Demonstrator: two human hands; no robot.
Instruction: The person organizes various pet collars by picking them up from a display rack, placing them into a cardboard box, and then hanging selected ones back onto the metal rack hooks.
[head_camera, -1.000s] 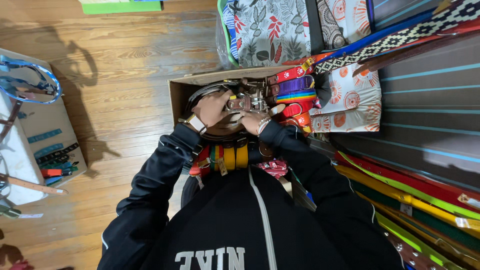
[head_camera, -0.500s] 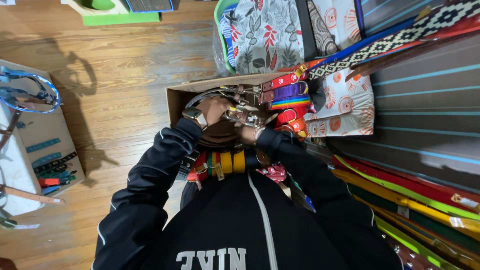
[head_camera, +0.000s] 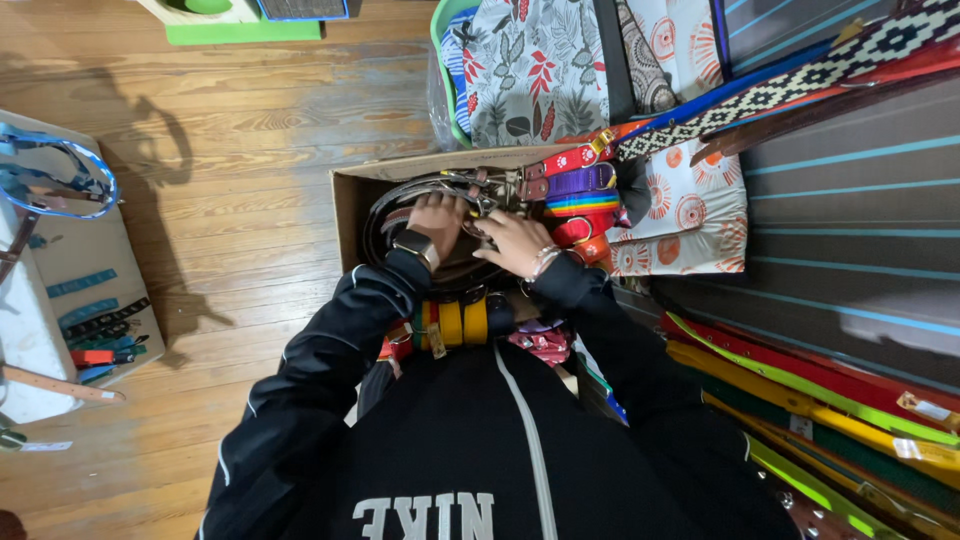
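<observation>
Both my hands are inside an open cardboard box (head_camera: 345, 205) full of pet collars and straps. My left hand (head_camera: 437, 216), with a watch on its wrist, grips a bundle of dark leather straps (head_camera: 385, 215) with metal buckles (head_camera: 470, 183). My right hand (head_camera: 515, 243), a bracelet at its wrist, lies close beside it with its fingers closed on the same bundle by the buckles. Red, purple and rainbow collars (head_camera: 575, 190) hang over the box's right side. Yellow and orange collars (head_camera: 455, 322) lie between the box and my body.
A green basket (head_camera: 445, 60) of patterned fabric stands beyond the box. Long coloured straps (head_camera: 800, 385) lie on a dark striped surface (head_camera: 860, 240) at the right. At the left is a white box (head_camera: 60, 270) with blue straps on it. The floor (head_camera: 230, 150) is wooden.
My hands have stayed in the box and worked the dark straps, drawing slightly nearer to my body. The view has shifted a little.
</observation>
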